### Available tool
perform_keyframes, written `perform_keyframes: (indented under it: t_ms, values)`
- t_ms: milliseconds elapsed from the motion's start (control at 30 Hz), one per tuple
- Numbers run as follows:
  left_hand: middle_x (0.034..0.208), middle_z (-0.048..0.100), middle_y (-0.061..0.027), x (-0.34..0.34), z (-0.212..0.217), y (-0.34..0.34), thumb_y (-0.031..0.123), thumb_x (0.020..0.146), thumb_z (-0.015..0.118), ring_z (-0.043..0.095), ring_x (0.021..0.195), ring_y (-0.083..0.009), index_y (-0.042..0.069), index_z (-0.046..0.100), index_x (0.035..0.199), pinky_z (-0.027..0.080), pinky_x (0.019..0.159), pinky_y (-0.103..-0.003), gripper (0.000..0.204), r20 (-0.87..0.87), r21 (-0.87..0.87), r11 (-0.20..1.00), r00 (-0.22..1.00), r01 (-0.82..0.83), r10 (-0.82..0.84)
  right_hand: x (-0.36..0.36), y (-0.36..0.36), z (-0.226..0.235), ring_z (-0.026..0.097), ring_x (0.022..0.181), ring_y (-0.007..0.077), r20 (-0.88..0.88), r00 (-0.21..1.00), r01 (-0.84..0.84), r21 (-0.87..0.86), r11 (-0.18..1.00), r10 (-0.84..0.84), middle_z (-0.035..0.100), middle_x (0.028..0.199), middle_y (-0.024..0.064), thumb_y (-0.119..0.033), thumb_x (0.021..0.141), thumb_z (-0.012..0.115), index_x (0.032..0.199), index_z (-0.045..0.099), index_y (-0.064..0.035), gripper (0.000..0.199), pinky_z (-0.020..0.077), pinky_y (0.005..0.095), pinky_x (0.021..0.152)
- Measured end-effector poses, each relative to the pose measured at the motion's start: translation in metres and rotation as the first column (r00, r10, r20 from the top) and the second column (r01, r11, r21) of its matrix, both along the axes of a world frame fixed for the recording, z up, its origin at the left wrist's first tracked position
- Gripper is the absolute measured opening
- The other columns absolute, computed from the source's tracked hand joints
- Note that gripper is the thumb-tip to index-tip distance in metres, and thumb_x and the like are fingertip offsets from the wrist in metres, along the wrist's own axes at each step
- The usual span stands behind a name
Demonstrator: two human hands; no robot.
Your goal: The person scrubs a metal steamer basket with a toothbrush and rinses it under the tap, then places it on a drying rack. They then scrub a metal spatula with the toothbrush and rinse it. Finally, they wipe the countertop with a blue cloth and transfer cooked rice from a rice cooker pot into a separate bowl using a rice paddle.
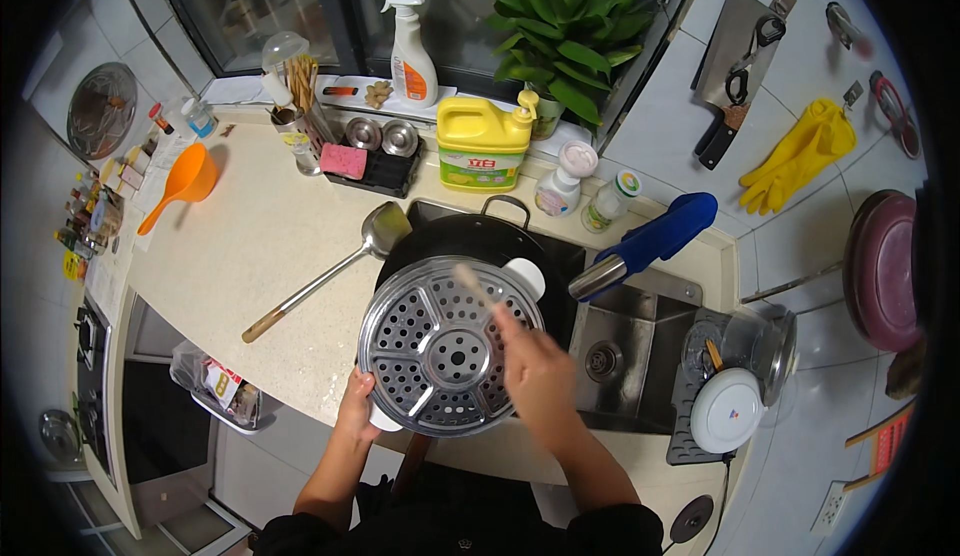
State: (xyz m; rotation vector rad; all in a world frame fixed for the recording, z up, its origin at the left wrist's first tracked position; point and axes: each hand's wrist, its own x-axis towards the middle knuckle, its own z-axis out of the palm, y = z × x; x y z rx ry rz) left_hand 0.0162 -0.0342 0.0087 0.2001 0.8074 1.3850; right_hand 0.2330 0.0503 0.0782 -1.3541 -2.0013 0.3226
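My left hand (pixel 357 408) grips the lower-left edge of a round metal steamer tray (pixel 438 356), beside one of its two white handles. The tray is full of holes and tilts toward me above the black wok (pixel 425 240). In my right hand (pixel 540 381) is a slim brush-like tool (pixel 477 288) with a pale tip, smeared by motion. Its tip is over the upper part of the tray; whether it touches cannot be made out. A long-handled wok ladle (pixel 330 281) lies on the counter left of the wok.
The steel sink (pixel 625 356) is on the right, with a plate (pixel 727 411) on a grey drying mat (pixel 690 436). Behind the wok stand a yellow detergent jug (pixel 484 146) and a pink sponge (pixel 343 162) on a black rack. An orange scoop (pixel 190 176) lies farther left.
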Motion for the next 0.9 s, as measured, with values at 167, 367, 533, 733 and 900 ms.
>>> perform_keyframes:
  t_ms: [167, 367, 533, 733, 900]
  values:
    - [0.105, 0.059, -0.0117, 0.0, 0.001, 0.0, 0.031, 0.068, 0.074, 0.061, 0.091, -0.0207, 0.001, 0.047, 0.115, 0.052, 0.079, -0.034, 0.062, -0.053, -0.012, 0.998, 0.997, 0.057, -0.058, -0.012, -0.005, 0.014, 0.052, 0.047, 0.019, -0.03, 0.989, -0.144, -0.071, 0.987, 0.142, 0.053, 0.06, 0.008, -0.002, 0.077, 0.057, 0.116, 0.058, -0.0179, 0.042, 0.0425, 0.0298, 0.042]
    - [0.1, 0.061, -0.0107, -0.001, 0.008, 0.0, 0.027, 0.067, 0.074, 0.062, 0.087, -0.0191, 0.001, 0.049, 0.112, 0.053, 0.076, -0.032, 0.058, -0.075, 0.004, 1.0, 0.997, 0.019, -0.018, -0.008, 0.001, 0.03, 0.051, 0.046, 0.0187, 0.07, 0.989, -0.121, -0.113, 0.986, 0.129, 0.049, 0.062, 0.0023, -0.003, 0.072, 0.057, 0.117, 0.057, -0.0216, 0.049, 0.0463, 0.0295, 0.044]
    - [0.1, 0.061, -0.0117, -0.004, 0.007, 0.002, 0.027, 0.067, 0.074, 0.063, 0.085, -0.0192, 0.0, 0.048, 0.113, 0.053, 0.075, -0.032, 0.059, -0.111, 0.034, 0.997, 0.992, 0.062, -0.058, -0.008, -0.004, 0.039, 0.049, 0.043, 0.0189, 0.14, 0.931, -0.331, -0.064, 0.941, 0.337, 0.048, 0.059, 0.0047, -0.005, 0.075, 0.058, 0.114, 0.059, -0.0212, 0.042, 0.0434, 0.0291, 0.041]
    - [0.106, 0.058, -0.0153, -0.021, -0.006, -0.01, 0.032, 0.067, 0.074, 0.061, 0.092, -0.0245, -0.002, 0.046, 0.117, 0.052, 0.079, -0.038, 0.066, 0.01, 0.018, 0.998, 0.998, -0.065, 0.065, 0.026, 0.007, 0.032, 0.05, 0.047, 0.0194, 0.15, 0.983, -0.09, -0.094, 0.991, 0.104, 0.047, 0.057, 0.0041, -0.006, 0.079, 0.057, 0.118, 0.056, -0.0202, 0.042, 0.0417, 0.0316, 0.043]
    - [0.108, 0.058, -0.0166, -0.036, -0.002, -0.013, 0.036, 0.074, 0.065, 0.06, 0.093, -0.0301, -0.002, 0.047, 0.118, 0.051, 0.08, -0.044, 0.06, -0.001, 0.0, 0.996, 0.996, -0.084, 0.084, 0.04, -0.01, 0.025, 0.048, 0.044, 0.0186, 0.051, 0.994, -0.086, -0.193, 0.977, 0.098, 0.046, 0.057, 0.0047, -0.004, 0.077, 0.058, 0.118, 0.056, -0.0188, 0.044, 0.0385, 0.0316, 0.04]
